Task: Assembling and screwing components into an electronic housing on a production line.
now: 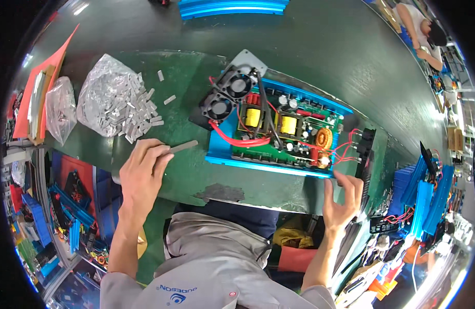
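Observation:
Between the thumb and fingers of my left hand (144, 166) is a thin flat grey metal strip (185, 147), its free end pointing right toward an open blue metal housing (271, 167). A green circuit board with yellow-wrapped transformers (253, 117) and a copper-coloured coil (324, 138) fills the housing. Two black fans (228, 93) on a grey plate stand at its left end, joined by thick red wires (240, 140). My right hand (344, 198) has its thumb and index finger at the housing's near right corner, closed on the edge; the other fingers are curled.
Many small grey metal pieces (131, 110) spill from a clear plastic bag (104, 77) at the left, beside another clear bag (61, 110). A black end panel (368, 147) hangs on red wires at the right. Another blue housing (232, 7) lies at the far edge. Someone else sits at upper right.

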Demonstrator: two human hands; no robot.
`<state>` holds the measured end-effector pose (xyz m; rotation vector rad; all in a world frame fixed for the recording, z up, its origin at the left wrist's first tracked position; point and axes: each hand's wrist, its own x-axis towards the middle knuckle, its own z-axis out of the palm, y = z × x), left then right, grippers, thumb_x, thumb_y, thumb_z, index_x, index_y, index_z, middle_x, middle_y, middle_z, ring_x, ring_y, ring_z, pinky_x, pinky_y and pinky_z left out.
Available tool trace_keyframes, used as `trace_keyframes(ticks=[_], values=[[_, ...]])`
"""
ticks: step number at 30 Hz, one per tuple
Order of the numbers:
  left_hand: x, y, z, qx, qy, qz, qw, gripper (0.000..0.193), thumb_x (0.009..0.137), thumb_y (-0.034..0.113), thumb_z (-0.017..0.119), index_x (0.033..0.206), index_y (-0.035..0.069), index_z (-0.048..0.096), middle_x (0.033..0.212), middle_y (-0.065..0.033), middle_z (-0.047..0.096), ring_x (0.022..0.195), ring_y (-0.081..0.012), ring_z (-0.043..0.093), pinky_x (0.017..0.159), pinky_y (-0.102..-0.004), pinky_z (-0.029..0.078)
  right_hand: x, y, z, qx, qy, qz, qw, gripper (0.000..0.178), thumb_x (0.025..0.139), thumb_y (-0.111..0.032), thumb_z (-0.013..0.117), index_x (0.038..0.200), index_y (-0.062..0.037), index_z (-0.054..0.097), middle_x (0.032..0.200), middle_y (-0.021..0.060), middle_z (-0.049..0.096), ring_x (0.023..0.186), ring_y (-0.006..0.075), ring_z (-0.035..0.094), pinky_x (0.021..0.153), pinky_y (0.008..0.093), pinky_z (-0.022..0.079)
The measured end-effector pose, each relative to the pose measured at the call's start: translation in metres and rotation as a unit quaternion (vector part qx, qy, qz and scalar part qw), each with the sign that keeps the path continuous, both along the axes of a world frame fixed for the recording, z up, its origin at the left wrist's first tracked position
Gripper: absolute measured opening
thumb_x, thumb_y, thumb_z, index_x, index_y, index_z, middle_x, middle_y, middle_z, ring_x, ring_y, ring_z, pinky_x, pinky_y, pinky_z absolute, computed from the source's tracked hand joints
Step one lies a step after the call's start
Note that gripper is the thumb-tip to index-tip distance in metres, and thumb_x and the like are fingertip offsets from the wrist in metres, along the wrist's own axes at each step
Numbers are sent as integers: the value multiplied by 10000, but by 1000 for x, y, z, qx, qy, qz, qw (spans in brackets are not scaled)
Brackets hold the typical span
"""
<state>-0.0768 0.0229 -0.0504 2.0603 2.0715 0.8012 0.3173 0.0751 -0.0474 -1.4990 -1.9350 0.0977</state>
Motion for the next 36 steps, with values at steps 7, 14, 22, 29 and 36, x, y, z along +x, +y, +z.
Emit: trace_keyframes(ticks=[7,14,22,29,36], values=[[-29,-26,-3,88,-236,177,951,179,958,-26,613,1135,1,623,1032,-73,646,820,-130,622,726,-253,521,-61,16,50,4,53,127,991,268,784,26,711,1050,7,680,921,117,629,756,218,566,709,327,474],[-19,-21,-47,109,-518,101,842,145,1017,17,561,1154,-31,564,1039,-80,610,949,-170,692,819,-276,537,-214,64,70,-10,7,406,914,212,845,36,705,1049,-19,688,960,119,651,829,279,646,732,366,531],[-28,-13,-39,99,-505,98,852,170,1013,80,603,1126,-48,600,1027,-83,645,892,-157,671,822,-290,544,-328,134,18,33,-241,368,897,172,813,-51,705,964,7,648,901,196,651,920,352,650,792,446,533],[-29,-18,-21,110,-383,107,911,98,970,104,658,954,14,694,996,-105,706,902,-207,678,794,-330,540,-357,192,-11,-195,-126,368,900,222,777,-181,677,754,36,715,743,267,666,783,428,682,731,480,547],[-21,-18,-42,81,-518,-16,851,188,1029,115,578,1151,-29,589,1065,-102,645,1003,-171,663,912,-325,533,-327,128,1,-92,-152,343,923,174,816,-102,645,945,11,675,877,257,687,839,444,671,758,476,544]])
